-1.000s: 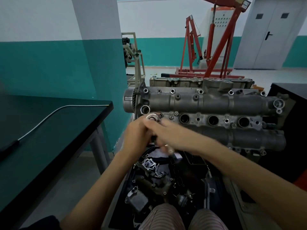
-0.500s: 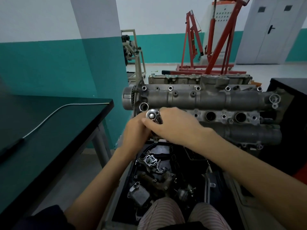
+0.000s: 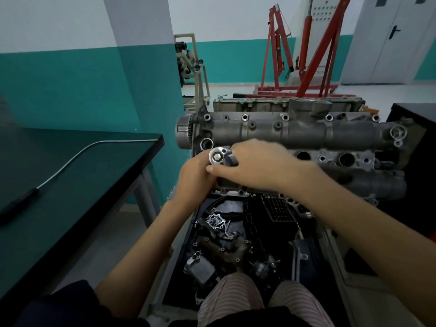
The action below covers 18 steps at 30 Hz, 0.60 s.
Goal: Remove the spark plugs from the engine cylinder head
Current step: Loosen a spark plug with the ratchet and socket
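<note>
Both hands have shifted along the head (image 3: 306,135) since a second ago: the right grip (image 3: 257,166), then lower and in front of the plug wells, now lies flat-backed across the ratchet handle, covering the wells nearest it. Its fingers curl over the handle, thumb stretched toward the left grip (image 3: 193,178). The ratchet (image 3: 218,156) stands at the left end of the head, its round chrome top facing up between the two grips. The left grip wraps round something under the ratchet top; what exactly it holds is hidden. No spark plug shows; whether one is in the well under the tool cannot be told. Just right of the right grip, two open wells (image 3: 346,159) are in view. Below the grips sits a tray (image 3: 179,263) of loose engine parts. Left of the left grip, well apart, a dark desk (image 3: 70,180) carries a long thin tool (image 3: 70,161). Beyond the head, a red hoist (image 3: 306,55) stands on the floor.
</note>
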Each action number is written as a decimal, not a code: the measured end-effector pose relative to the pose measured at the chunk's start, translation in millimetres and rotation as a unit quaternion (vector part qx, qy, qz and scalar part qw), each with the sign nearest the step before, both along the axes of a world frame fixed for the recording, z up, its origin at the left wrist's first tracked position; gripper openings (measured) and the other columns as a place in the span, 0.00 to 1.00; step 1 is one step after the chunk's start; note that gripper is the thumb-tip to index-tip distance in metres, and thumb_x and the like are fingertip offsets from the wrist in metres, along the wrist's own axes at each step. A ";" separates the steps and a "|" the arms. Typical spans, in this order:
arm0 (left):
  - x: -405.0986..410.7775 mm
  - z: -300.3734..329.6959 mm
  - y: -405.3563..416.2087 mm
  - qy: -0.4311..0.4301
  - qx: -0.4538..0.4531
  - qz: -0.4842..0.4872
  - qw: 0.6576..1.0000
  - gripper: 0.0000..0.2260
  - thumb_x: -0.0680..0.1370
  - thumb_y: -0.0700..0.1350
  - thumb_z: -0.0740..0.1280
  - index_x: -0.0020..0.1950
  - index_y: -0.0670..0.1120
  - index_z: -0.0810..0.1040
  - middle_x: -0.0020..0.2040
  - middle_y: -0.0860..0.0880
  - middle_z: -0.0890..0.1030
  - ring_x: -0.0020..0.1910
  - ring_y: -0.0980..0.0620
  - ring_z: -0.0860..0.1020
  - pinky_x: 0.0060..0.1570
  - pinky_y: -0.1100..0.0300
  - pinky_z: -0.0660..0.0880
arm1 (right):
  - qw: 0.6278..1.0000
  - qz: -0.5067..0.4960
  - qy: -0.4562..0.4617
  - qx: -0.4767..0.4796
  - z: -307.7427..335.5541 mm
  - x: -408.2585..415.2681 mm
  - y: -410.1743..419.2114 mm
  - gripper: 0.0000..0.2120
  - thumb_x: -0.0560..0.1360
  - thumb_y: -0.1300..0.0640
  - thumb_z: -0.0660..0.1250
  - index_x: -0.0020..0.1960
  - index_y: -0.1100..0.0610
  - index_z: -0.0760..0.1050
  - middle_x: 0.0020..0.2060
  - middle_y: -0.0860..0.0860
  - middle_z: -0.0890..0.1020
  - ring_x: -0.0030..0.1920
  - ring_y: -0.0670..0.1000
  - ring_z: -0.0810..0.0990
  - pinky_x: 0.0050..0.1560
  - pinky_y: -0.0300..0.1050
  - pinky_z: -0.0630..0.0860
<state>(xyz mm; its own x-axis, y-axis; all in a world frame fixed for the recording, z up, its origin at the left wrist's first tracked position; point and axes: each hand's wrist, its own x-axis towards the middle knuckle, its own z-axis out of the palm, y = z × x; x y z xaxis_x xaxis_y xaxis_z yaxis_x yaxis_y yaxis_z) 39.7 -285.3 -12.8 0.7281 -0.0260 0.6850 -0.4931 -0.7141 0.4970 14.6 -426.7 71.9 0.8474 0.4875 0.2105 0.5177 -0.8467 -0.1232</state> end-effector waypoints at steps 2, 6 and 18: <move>1.0 -1.3 -2.9 -0.001 -0.017 0.014 1.000 0.13 0.69 0.44 0.58 0.31 0.61 0.63 0.25 0.64 0.71 0.31 0.69 0.73 0.31 0.78 0.64 | 0.993 -0.027 -0.108 -0.026 3.6 -3.4 2.4 0.24 0.71 0.31 0.57 0.39 0.53 0.64 0.30 0.44 0.68 0.33 0.49 0.70 0.28 0.42 0.59; 0.8 -4.7 1.5 -0.016 0.013 0.026 0.999 0.15 0.68 0.41 0.61 0.28 0.57 0.59 0.22 0.60 0.62 0.22 0.62 0.62 0.27 0.75 0.62 | 0.983 -0.031 -0.172 0.048 -41.2 -25.7 25.3 0.28 0.77 0.48 0.61 0.69 0.58 0.53 0.52 0.53 0.73 0.42 0.53 0.78 0.33 0.43 0.68; 4.5 -6.6 1.7 -0.019 0.042 0.004 0.999 0.06 0.75 0.46 0.64 0.41 0.57 0.72 0.29 0.62 0.70 0.31 0.58 0.71 0.31 0.68 0.63 | 0.996 -0.003 -0.047 -0.071 12.3 -6.9 -15.1 0.30 0.74 0.56 0.66 0.71 0.50 0.55 0.51 0.54 0.79 0.48 0.57 0.78 0.46 0.48 0.73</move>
<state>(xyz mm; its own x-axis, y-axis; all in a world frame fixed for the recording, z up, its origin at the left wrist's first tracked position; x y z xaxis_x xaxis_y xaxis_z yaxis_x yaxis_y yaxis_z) 44.2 -283.5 -19.4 0.7014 -0.0798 0.7083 -0.5056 -0.7562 0.4155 7.6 -441.7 84.2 0.8301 0.5133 0.2179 0.5164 -0.8551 0.0468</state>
